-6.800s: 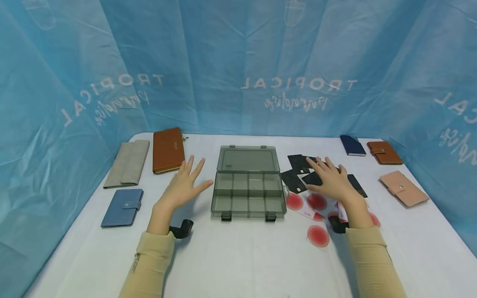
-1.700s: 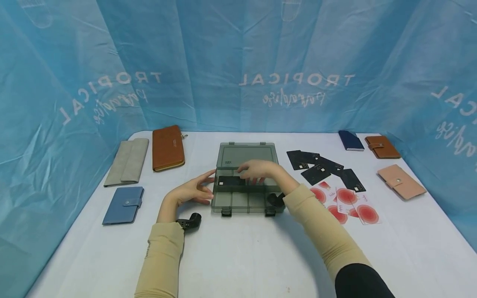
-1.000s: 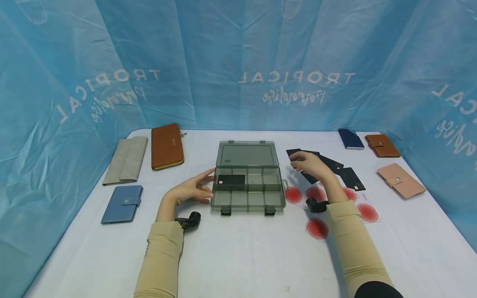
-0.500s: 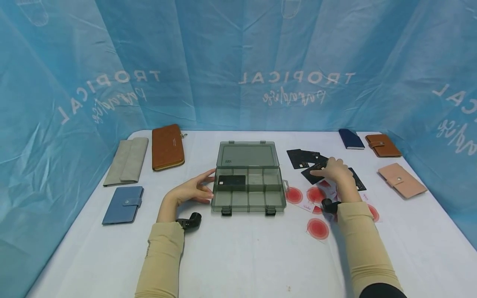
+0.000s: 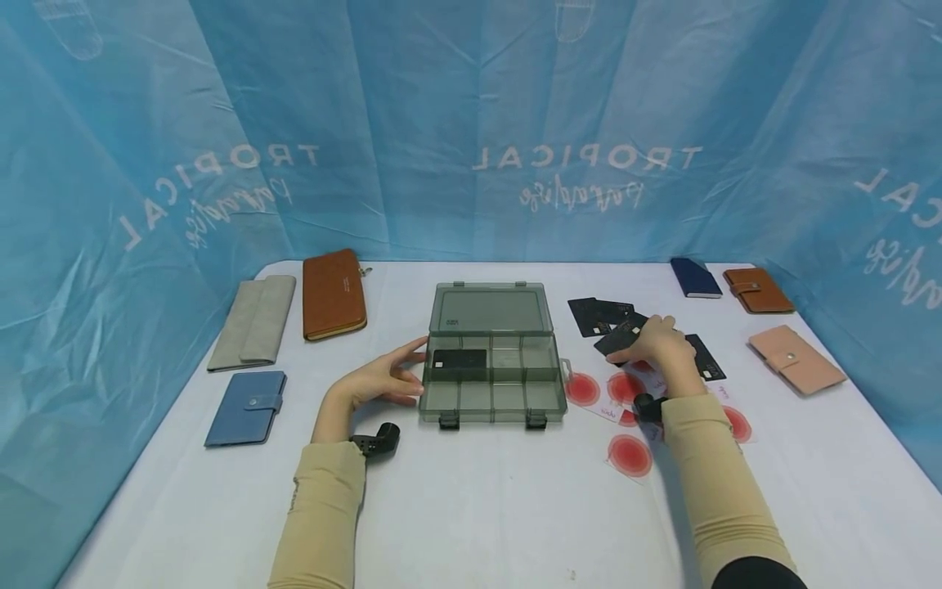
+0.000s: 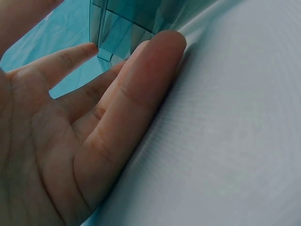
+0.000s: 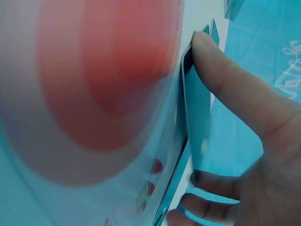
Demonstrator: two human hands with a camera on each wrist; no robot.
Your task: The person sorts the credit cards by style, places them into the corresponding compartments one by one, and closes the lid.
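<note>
A grey-green translucent compartment box (image 5: 491, 311) lies with its lid back in the middle of the table. One black card (image 5: 459, 360) sits in its back-left compartments. My left hand (image 5: 374, 379) rests at the box's left side, fingers loosely spread; in the left wrist view the fingertips are right at the box wall. To the right, my right hand (image 5: 662, 348) pinches a black chip card (image 7: 196, 113) between thumb and finger at its two ends, and in the right wrist view it stands tilted over the pile. Other black cards (image 5: 585, 317) lie fanned beside it.
White cards with red circles (image 5: 630, 456) lie right of the box. A grey wallet (image 5: 253, 321), brown zip wallet (image 5: 334, 294) and blue wallet (image 5: 246, 408) stand left. A navy booklet (image 5: 695, 278), brown wallet (image 5: 759, 290) and pink wallet (image 5: 796, 360) lie far right.
Both hands were spread over the table; the left has come to the box. A black card now lies in the box. The right hand left the box, returned to the pile and took another card.
</note>
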